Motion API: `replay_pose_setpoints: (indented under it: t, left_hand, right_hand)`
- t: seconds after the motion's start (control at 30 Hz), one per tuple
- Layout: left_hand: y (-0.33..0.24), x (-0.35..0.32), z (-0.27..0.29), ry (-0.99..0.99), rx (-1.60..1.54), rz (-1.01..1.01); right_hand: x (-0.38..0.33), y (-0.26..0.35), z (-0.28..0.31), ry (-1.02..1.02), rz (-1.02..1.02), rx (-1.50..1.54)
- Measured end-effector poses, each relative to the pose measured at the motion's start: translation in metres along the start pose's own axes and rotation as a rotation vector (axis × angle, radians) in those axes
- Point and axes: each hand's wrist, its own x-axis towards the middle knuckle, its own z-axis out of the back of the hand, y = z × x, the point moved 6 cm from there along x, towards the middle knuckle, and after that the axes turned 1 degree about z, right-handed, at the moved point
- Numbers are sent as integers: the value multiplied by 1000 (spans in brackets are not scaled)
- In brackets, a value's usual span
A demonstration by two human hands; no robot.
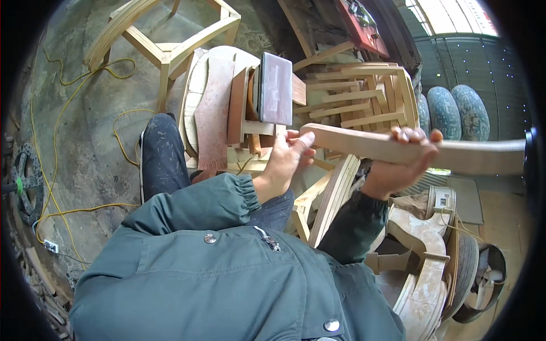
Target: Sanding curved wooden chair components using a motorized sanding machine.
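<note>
A long, slightly curved strip of pale wood is held up across my front, its far end reaching toward the right rim of the view. My left hand pinches the rounded left end between thumb and fingers. Farther along the strip, my right hand is closed round it with the fingertips curled over the top edge. Just left of the strip's end, a flat block with a pale, dusty face stands on edge against brown wooden boards. These rest on a round wooden piece partly covered by a worn reddish strip.
A wooden frame stands at the far left near yellow cords on the concrete floor. Stacked wooden frames lie beyond my hands. A curved pale wooden part and a round fan are at the lower right.
</note>
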Motion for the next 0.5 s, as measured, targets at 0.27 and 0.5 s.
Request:
replay_pose_setpoints:
  t: [0.27,0.5]
  left_hand:
    - [-1,-57,-61,559,-10,-142]
    - [-5,-116,-107,789,53,-207]
  right_hand:
    - [-34,133,50,-74,193,2]
    - [-52,154,127,-250,12,424]
